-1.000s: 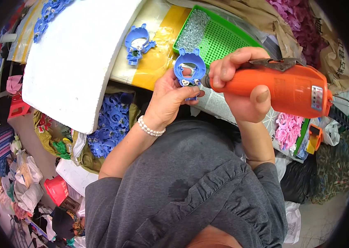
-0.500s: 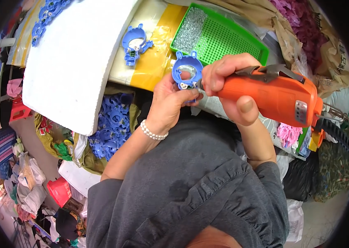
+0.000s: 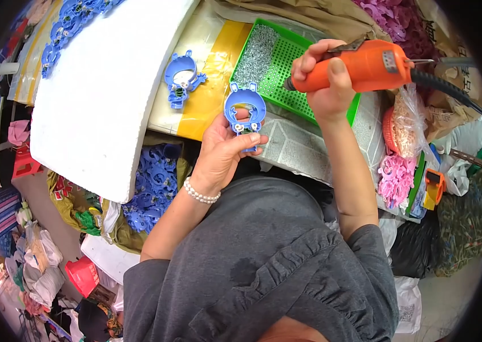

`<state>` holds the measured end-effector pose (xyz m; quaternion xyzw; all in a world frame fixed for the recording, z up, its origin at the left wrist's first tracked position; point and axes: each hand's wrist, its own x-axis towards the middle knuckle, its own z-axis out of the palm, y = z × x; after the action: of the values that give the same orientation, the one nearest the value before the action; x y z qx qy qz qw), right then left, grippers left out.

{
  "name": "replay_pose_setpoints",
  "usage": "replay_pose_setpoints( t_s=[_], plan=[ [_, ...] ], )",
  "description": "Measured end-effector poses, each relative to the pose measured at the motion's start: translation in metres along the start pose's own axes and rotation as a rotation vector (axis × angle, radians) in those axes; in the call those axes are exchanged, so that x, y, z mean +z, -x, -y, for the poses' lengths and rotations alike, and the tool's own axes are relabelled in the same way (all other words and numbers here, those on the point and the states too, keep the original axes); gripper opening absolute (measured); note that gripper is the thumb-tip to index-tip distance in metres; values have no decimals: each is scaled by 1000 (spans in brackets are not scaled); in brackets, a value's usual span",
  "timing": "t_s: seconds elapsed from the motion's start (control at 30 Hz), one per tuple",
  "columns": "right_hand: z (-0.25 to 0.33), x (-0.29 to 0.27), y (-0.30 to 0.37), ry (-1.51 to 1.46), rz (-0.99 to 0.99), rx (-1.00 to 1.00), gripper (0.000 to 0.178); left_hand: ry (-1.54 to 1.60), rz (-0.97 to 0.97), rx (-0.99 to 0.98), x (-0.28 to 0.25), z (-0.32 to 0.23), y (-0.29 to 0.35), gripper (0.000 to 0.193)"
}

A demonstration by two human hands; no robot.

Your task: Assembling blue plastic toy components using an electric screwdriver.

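My left hand (image 3: 223,145) grips a blue plastic figure-shaped part (image 3: 245,108) by its lower end, its open ring facing up. An orange electric screwdriver (image 3: 360,68) is wrapped in my right hand (image 3: 332,85), its tip pointing left over a green perforated tray (image 3: 286,62). Small silvery screws (image 3: 258,54) lie heaped at the left end of that tray. The tip is apart from the blue part. A second blue figure part (image 3: 182,77) rests on the taped surface (image 3: 209,74) to the left of the tray.
A white foam board (image 3: 98,102) stands at the left, with blue parts (image 3: 70,31) along its far edge. Below it, more blue parts (image 3: 152,182) fill a bag. Pink parts (image 3: 396,179) lie at the right. The screwdriver's black cable (image 3: 452,88) trails rightward.
The screwdriver has pulled away from the blue part, up and to the right over the tray. My left hand with the part has shifted slightly left and nearer.
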<state>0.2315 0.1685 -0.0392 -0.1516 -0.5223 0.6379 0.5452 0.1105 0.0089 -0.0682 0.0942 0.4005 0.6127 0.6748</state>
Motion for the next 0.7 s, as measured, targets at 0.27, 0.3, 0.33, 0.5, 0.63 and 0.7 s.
replay_pose_setpoints(
  t_s=[0.27, 0.3, 0.33, 0.5, 0.63, 0.7],
  plan=[
    [-11, -2, -4, 20, -28, -12, 27, -22, 1, -27, 4, -1, -2, 43],
    [-10, -3, -3, 72, -25, 27, 34, -28, 12, -36, 5, -1, -2, 43],
    [-10, -3, -2, 123, -22, 65, 42, -28, 11, -36, 5, -1, -2, 43],
    [-11, -2, -2, 128, -40, 68, 42, -30, 6, -43, 7, -3, 0, 45],
    [-10, 0, -2, 144, -52, 75, 41, -10, 27, -63, 4, -2, 0, 45],
    [-9, 0, -2, 127, -45, 75, 41, -17, 31, -71, 4, -1, -1, 44]
  ],
)
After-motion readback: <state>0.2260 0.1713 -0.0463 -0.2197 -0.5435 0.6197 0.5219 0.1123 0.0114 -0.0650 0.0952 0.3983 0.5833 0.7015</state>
